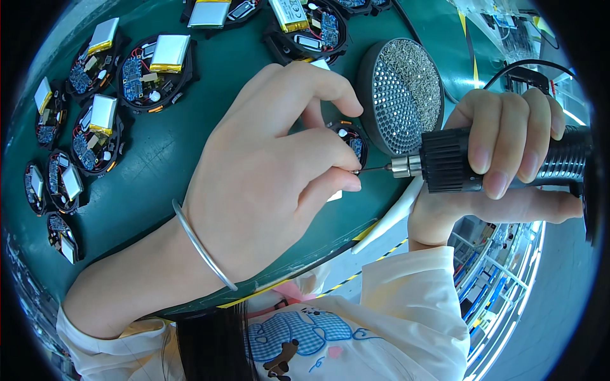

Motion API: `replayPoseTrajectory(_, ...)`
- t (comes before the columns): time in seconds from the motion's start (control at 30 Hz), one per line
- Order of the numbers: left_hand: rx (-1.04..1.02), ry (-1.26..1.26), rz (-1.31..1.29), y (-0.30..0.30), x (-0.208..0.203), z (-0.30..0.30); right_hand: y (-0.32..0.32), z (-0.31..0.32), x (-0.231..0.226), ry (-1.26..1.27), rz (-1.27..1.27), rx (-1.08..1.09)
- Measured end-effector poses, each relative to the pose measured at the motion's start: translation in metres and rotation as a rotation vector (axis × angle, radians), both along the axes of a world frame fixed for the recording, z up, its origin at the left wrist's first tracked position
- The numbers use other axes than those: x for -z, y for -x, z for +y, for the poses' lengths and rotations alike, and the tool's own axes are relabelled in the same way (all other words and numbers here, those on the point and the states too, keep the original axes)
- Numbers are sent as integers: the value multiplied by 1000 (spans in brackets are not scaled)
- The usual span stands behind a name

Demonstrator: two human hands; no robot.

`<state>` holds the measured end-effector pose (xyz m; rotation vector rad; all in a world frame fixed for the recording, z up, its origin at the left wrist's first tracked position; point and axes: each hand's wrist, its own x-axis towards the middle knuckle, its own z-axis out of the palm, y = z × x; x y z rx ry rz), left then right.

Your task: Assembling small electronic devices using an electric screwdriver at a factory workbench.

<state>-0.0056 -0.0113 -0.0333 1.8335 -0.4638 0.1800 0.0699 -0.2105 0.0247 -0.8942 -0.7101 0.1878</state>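
left hand steadies a round circuit assembly while the right hand holds an electric screwdriver to it

the left hand (pixel 267 171) lies curled over a small round circuit assembly (pixel 351 141) on the green surface (pixel 165 159), its thumb and forefinger pinched narrow right at the tip of the screwdriver bit (pixel 373 169). most of the assembly is hidden under the fingers; only its right edge, with a blue board and a white dot, shows. a thin silver bangle (pixel 202 246) circles the left wrist.

the right hand (pixel 508 159) is closed around the black ribbed barrel of an electric screwdriver (pixel 483 166), which lies nearly level and points left toward the assembly. its silver chuck sits just right of the assembly, and the bit reaches from there to the pinched fingertips. whether the bit touches a screw cannot be told.

just right of the assembly and above the screwdriver stands a round perforated screw tray (pixel 400 95), its top part filled with tiny silver screws. a black cable (pixel 521 63) runs further right of the assembly, beyond the tray.

well to the left of the assembly, a cluster of similar round circuit assemblies (pixel 101 120) lies on the surface, each with a blue board and a silver battery pouch. more of them (pixel 305 25) lie above the assembly, near the far edge. below it, the surface ends in a yellow-striped edge (pixel 365 232), and the person's pale printed sleeve (pixel 406 298) shows beneath.
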Motion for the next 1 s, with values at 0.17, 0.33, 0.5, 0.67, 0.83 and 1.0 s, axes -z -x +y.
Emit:
replayPoseTrajectory(0.17,-13,26,50,2,-1,0,6,8,2,-32,2,37)
replayPoseTrajectory(0.33,-11,1,62,2,-1,-1,7,6,2,-21,-54,33)
replayPoseTrajectory(0.5,-13,0,65,4,-1,-3,8,7,1,-17,-51,14)
replayPoseTrajectory(0.67,4,-26,59,4,-2,-7,12,9,4,-23,-100,24)
replayPoseTrajectory(0.83,-49,-33,-9,2,-3,-3,6,12,2,114,-292,-36)
replayPoseTrajectory(1.0,17,-220,-122,9,1,-10,-2,-4,-6,222,-393,-97)
